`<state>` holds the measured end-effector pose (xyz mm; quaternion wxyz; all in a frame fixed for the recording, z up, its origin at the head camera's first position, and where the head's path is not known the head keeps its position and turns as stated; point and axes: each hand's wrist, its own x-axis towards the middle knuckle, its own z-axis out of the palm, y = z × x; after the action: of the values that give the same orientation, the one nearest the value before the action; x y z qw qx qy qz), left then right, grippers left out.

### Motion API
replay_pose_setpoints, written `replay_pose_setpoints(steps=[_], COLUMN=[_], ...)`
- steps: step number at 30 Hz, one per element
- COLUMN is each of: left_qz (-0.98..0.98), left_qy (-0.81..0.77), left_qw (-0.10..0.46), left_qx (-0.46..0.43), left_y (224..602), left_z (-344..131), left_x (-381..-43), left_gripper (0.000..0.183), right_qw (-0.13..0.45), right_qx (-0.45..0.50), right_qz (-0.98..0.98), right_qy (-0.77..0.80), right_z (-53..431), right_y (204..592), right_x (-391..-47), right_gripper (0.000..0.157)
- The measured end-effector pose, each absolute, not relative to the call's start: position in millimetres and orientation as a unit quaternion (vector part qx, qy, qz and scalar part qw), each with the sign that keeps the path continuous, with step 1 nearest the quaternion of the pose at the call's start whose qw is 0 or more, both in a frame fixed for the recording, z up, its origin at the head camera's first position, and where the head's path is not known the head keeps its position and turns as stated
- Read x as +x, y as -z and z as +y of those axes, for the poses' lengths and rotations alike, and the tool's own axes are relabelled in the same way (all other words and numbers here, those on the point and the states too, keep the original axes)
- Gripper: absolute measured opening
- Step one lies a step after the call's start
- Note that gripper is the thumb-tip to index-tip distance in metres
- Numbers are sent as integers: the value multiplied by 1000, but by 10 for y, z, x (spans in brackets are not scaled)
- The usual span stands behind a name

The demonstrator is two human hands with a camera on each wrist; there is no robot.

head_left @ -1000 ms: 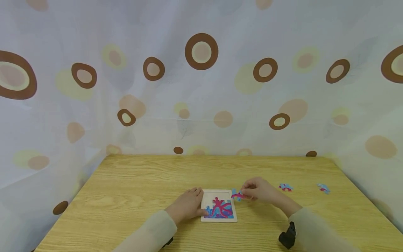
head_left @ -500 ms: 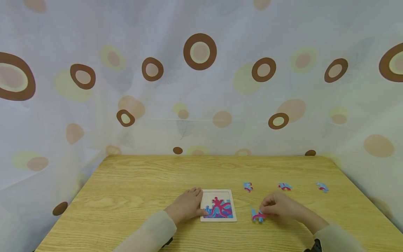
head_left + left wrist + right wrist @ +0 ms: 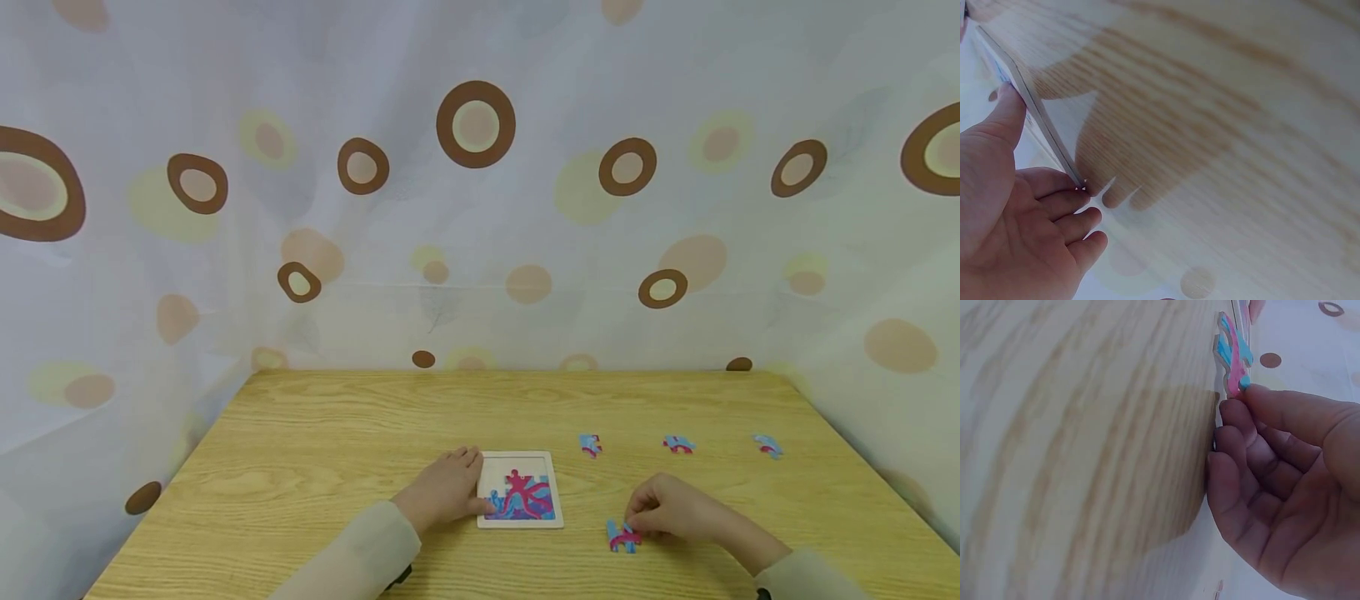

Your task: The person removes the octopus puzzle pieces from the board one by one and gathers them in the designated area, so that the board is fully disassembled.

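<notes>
My left hand [image 3: 442, 490] rests at the left side of a shallow pale-framed puzzle tray [image 3: 521, 524]. In the left wrist view its thumb [image 3: 1011, 112] lies on the tray's face, and the fairly straight fingers touch or lie near its edge. Joined pieces [image 3: 525, 498] in the lower part of the tray show a pink octopus on blue and purple; bare board shows above them. To the right of the tray, my right hand [image 3: 671, 510] pinches a blue and pink jigsaw piece [image 3: 624, 537] between thumb and index finger, low over or on the table.
Loose jigsaw pieces lie apart in a row farther back: one piece [image 3: 590, 445] right of the tray, another piece [image 3: 679, 444] beyond it, and a third piece [image 3: 768, 446] at far right. A patterned cloth [image 3: 480, 250] stands behind the wooden table [image 3: 337, 417].
My right hand has carried the pinched jigsaw piece from the tray's upper right edge toward me and to the right. A loose piece behind it has come into view. My left hand stays put.
</notes>
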<state>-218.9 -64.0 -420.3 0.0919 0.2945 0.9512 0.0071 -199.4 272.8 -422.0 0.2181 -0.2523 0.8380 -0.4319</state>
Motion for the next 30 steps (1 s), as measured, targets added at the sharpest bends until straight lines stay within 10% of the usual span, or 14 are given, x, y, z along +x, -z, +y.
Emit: replay_pose_setpoints(steps=[30], left_qz=[950], left_qy=[0], left_qw=[95], left_qx=[296], left_y=[4190], left_z=[-637], left_x=[-2203], left_gripper=[76], right_qw=[142], right_qx=[-271], right_qz=[872], right_qy=[383], right_z=[2185], right_y=[4089], right_x=[-2330], right_gripper=[10])
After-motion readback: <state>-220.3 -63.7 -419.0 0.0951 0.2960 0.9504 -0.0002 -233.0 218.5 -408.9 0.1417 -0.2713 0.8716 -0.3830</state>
